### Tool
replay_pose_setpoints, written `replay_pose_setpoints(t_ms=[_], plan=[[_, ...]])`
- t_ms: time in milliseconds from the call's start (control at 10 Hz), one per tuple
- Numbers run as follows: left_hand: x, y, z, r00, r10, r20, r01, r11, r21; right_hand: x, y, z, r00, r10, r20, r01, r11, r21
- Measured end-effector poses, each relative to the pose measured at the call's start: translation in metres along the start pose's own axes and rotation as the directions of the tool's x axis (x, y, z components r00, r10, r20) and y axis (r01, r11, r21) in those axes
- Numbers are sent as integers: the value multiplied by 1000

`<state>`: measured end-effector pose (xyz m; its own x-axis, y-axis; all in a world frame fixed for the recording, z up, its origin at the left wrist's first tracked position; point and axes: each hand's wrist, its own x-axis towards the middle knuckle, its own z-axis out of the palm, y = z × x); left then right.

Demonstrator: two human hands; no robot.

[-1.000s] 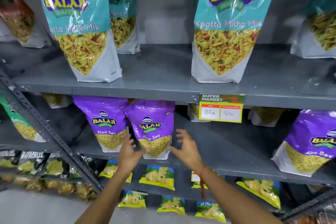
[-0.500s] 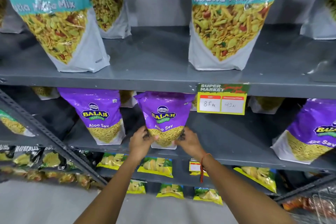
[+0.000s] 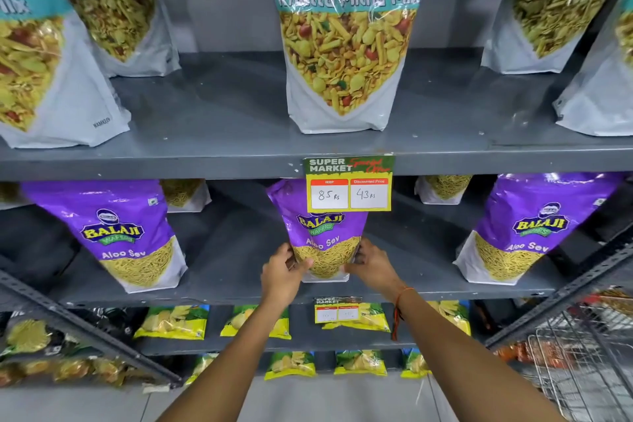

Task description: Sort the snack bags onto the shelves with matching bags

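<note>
Purple foil marks the Aloo Sev bag [image 3: 323, 240] that both hands are clasping on the middle shelf [image 3: 239, 295], directly below the yellow price tag [image 3: 348, 184], whose lower edge overlaps the bag's top. The bag stands upright, its long axis vertical, leaning a little back, its base on or just at the shelf; whether it rests fully there I cannot tell. The left hand [image 3: 282, 271] is closed on the bag's lower left edge, thumb across the clear window over the yellow sev; the right hand [image 3: 373, 265] pinches the lower right edge in the same way. The bag thus lies straight ahead of and between the hands, neither one nearer than the other. To the left of the price tag and to its right stand two more purple bags of the same kind, so this shelf looks like the matching one. Above the tag, teal Khatta Mitha Mix bags [image 3: 346, 44] fill the upper shelf. The likely next move is a small settling push, then letting go.
</note>
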<state>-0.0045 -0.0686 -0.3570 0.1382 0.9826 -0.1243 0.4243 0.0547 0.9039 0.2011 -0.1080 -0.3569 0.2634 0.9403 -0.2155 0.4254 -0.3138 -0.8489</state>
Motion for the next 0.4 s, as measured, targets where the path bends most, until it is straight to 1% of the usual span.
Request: replay_pose_setpoints(t_ms=[100, 200, 300, 400], plan=[[-8, 12, -2, 1000, -10, 12, 10, 1000, 12, -7, -3, 1, 1000, -9, 19, 8, 999, 43], [-10, 8, -2, 999, -27, 24, 27, 1000, 16, -14, 0, 5, 1000, -14, -2, 14, 998, 62], [-24, 13, -4, 999, -48, 22, 49, 999, -24, -32, -7, 10, 998, -33, -50, 36, 998, 60], [-48, 24, -7, 997, -16, -80, 11, 998, -67, -52, -18, 11, 972, -59, -227, 89, 989, 122]])
